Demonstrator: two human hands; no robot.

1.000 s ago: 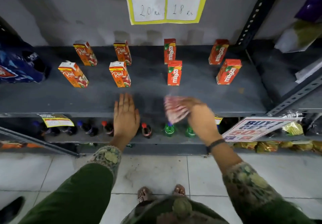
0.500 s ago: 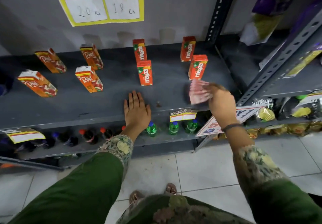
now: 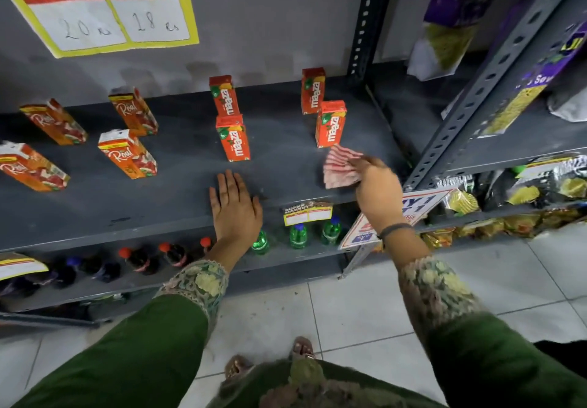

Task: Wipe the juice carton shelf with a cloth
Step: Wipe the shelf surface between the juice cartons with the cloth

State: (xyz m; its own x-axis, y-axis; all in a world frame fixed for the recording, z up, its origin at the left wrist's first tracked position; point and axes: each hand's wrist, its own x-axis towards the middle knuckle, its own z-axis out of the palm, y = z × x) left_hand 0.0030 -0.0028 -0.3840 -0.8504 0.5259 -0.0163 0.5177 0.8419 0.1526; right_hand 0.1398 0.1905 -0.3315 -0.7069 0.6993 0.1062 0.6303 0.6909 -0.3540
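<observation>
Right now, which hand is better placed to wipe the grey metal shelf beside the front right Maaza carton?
Right hand: it holds the red-striped cloth on the shelf, just below that carton.

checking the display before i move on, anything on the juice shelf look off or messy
Nothing is spilled or toppled. A dark spot marks the shelf beside the left hand, not yet reached by the cloth in the right hand.
</observation>
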